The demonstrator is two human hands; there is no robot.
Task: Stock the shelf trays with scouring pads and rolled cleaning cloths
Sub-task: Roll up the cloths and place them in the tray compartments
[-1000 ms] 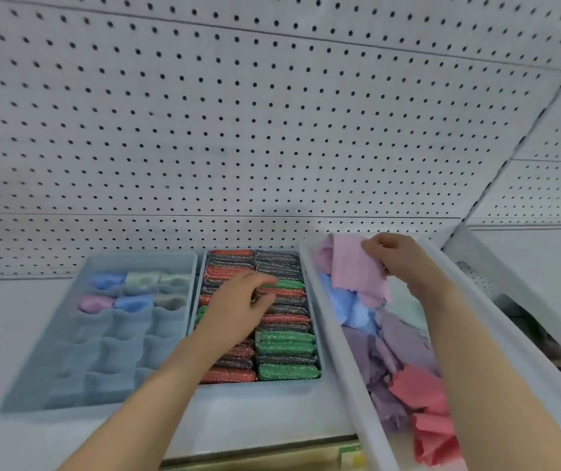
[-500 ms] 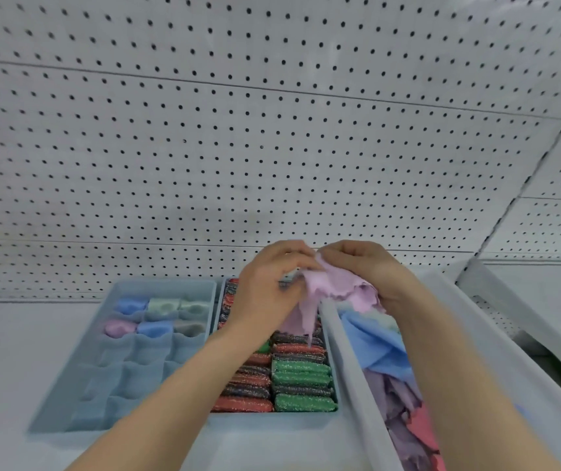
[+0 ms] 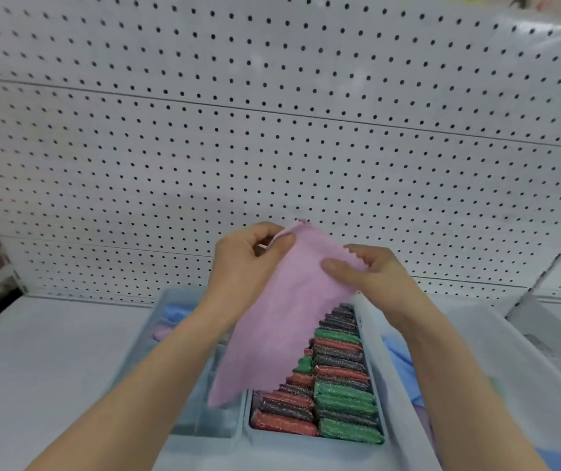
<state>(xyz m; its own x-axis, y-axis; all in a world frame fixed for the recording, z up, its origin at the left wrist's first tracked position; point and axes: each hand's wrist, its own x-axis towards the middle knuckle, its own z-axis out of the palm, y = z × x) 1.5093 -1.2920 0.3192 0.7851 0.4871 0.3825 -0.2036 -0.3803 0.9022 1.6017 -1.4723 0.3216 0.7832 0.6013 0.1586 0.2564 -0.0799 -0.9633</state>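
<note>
Pink cloth (image 3: 272,321): 1 pc, hung flat over scouring pads (image 3: 343,396); fingers of L hand (image 3: 238,266) & R hand (image 3: 377,277) pinched top edge.

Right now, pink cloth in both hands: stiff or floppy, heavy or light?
Probably floppy: the pink cloth hangs limp to a point below the left hand and right hand pinching its top edge. Likely light: thumb-and-finger pinches alone carry it. Unrolled, it shouldn't roll or tip.
</note>
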